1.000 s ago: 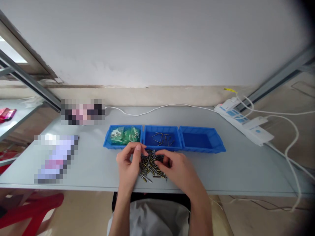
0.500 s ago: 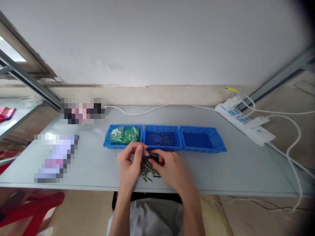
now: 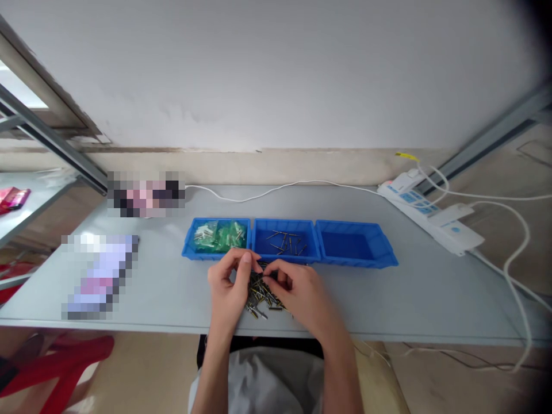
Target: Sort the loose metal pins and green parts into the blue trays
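Observation:
A heap of small metal pins (image 3: 260, 294) lies on the grey table near its front edge, in front of three joined blue bins. My left hand (image 3: 227, 287) is at the heap's left side with thumb and forefinger pinched together; whatever they hold is too small to name. My right hand (image 3: 299, 290) rests over the heap's right side, its fingers curled in a pinch close to the left fingertips. The left bin (image 3: 215, 237) holds green bags of parts, the middle bin (image 3: 285, 241) holds a few loose pins, and the right bin (image 3: 353, 246) looks empty.
A white power strip (image 3: 431, 218) with white cables lies at the table's right rear. A thin white cord (image 3: 276, 188) runs along the back. Two blurred items sit at the left (image 3: 100, 275). A red stool (image 3: 60, 368) stands below the table's left front edge.
My right hand has drawn leftward across the heap, its fingertips now almost meeting those of my left hand. The left hand has barely shifted.

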The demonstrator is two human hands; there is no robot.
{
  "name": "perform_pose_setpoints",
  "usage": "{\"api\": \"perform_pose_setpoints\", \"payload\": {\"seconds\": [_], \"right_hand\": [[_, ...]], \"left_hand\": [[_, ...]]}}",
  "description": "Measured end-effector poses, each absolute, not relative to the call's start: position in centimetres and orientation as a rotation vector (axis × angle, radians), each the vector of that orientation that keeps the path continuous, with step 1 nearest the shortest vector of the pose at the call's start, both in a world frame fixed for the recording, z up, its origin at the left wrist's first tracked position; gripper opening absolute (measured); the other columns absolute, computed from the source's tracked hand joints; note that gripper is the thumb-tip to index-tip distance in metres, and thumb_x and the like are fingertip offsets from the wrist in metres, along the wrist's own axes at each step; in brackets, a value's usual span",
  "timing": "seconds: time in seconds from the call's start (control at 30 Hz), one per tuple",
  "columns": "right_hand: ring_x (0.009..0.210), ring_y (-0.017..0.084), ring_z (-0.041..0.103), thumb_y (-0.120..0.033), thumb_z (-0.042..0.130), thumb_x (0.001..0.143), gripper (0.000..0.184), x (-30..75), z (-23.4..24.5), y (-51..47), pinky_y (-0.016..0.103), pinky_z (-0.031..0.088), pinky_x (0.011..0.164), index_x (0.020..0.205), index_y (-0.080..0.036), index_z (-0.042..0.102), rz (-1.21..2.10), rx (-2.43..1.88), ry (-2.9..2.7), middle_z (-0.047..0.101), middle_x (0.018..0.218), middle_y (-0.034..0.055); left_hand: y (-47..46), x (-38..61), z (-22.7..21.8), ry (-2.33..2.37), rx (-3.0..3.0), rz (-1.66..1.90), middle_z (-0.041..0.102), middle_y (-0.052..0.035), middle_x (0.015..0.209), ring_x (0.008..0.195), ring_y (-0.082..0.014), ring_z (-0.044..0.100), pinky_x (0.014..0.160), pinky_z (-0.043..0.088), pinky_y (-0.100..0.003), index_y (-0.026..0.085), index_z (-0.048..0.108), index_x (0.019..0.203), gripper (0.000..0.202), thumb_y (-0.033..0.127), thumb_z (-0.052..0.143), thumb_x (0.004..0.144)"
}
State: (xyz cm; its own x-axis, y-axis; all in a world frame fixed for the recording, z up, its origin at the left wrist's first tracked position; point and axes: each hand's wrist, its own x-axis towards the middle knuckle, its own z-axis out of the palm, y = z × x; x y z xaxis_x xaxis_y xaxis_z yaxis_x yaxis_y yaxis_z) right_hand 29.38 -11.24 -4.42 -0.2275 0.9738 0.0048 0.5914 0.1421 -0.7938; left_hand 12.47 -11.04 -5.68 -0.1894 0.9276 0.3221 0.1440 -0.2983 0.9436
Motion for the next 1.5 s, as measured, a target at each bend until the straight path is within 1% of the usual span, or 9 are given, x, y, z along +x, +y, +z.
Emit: {"api": "perform_pose_setpoints", "payload": {"seconds": [0.13,0.23,0.4,0.57,0.63,0.8,1.03,1.37,1.5], "right_hand": [[0.057,0.011,0.048,-0.016,0.071,0.096,0.011,29.8,-4.4,-11.4,0.024,0.035,0.058,0.094,-0.024,0.079,0.975,-1.379,-1.818,0.053,0.062,-0.0081],[0.055,0.011,0.048,-0.02,0.07,0.096,0.009,30.0,-3.6,-11.6,0.023,0.037,0.056,0.091,-0.023,0.077,0.92,-1.314,-1.727,0.051,0.062,-0.008],[0.055,0.01,0.052,-0.024,0.069,0.098,0.006,30.2,-2.6,-11.9,0.022,0.043,0.055,0.095,-0.023,0.075,0.711,-1.245,-1.576,0.058,0.066,-0.0072],[0.055,0.01,0.054,-0.021,0.07,0.098,0.006,30.2,-2.8,-11.8,0.021,0.045,0.056,0.096,-0.024,0.074,0.584,-1.211,-1.562,0.06,0.065,-0.0076],[0.055,0.01,0.055,-0.021,0.07,0.099,0.006,30.1,-2.9,-11.9,0.021,0.046,0.056,0.096,-0.025,0.074,0.564,-1.208,-1.548,0.061,0.066,-0.0076],[0.057,0.012,0.056,-0.024,0.07,0.101,0.005,29.8,-2.9,-11.9,0.023,0.047,0.056,0.098,-0.025,0.074,0.632,-1.179,-1.567,0.063,0.069,-0.0063],[0.06,0.013,0.057,-0.027,0.069,0.101,0.011,29.5,-3.1,-11.7,0.025,0.05,0.059,0.11,-0.025,0.075,0.723,-1.216,-1.61,0.067,0.073,-0.0032],[0.061,0.012,0.058,-0.024,0.072,0.098,0.01,29.9,-4.1,-11.4,0.024,0.048,0.06,0.108,-0.025,0.073,0.753,-1.221,-1.592,0.067,0.075,-0.0052],[0.062,0.013,0.059,-0.025,0.071,0.098,0.007,30.0,-4.0,-11.3,0.024,0.049,0.061,0.105,-0.025,0.074,0.762,-1.218,-1.596,0.069,0.077,-0.0041]], "left_hand": [[-11.1,12.4,-5.6,1.284,1.468,1.539,0.074,0.0,0.073,0.062,-0.0132,0.063,0.062,0.049,-0.025,0.021,0.077,0.091,0.03,0.037,0.062,0.111],[-11.0,12.4,-5.4,1.29,1.576,1.503,0.075,-0.0009,0.077,0.06,-0.0124,0.061,0.059,0.046,-0.025,0.02,0.078,0.095,0.025,0.033,0.063,0.109],[-10.7,13.1,-5.2,1.203,1.811,1.416,0.073,0.0006,0.081,0.056,-0.0092,0.052,0.057,0.044,-0.024,0.021,0.079,0.1,0.011,0.022,0.069,0.104],[-10.5,13.4,-5.6,1.148,1.834,1.371,0.076,0.0002,0.088,0.06,-0.0091,0.052,0.06,0.046,-0.023,0.022,0.079,0.105,0.01,0.016,0.071,0.102],[-10.4,13.3,-5.7,1.133,1.84,1.37,0.076,-0.0006,0.092,0.061,-0.0092,0.053,0.06,0.046,-0.023,0.022,0.078,0.103,0.011,0.014,0.071,0.101],[-10.2,13.1,-5.6,1.116,1.854,1.385,0.076,-0.0029,0.093,0.062,-0.0099,0.055,0.058,0.046,-0.023,0.02,0.076,0.095,0.011,0.013,0.069,0.1],[-10.3,12.9,-5.8,1.167,1.812,1.42,0.077,-0.0027,0.091,0.06,-0.01,0.054,0.059,0.047,-0.023,0.021,0.076,0.097,0.009,0.014,0.069,0.099],[-10.2,13.0,-5.9,1.17,1.815,1.376,0.079,-0.0033,0.094,0.063,-0.0102,0.058,0.061,0.048,-0.022,0.021,0.078,0.097,0.014,0.011,0.068,0.098],[-10.1,13.0,-5.8,1.168,1.811,1.392,0.08,-0.0033,0.093,0.062,-0.0101,0.06,0.06,0.049,-0.022,0.02,0.079,0.097,0.013,0.011,0.069,0.098]]}}
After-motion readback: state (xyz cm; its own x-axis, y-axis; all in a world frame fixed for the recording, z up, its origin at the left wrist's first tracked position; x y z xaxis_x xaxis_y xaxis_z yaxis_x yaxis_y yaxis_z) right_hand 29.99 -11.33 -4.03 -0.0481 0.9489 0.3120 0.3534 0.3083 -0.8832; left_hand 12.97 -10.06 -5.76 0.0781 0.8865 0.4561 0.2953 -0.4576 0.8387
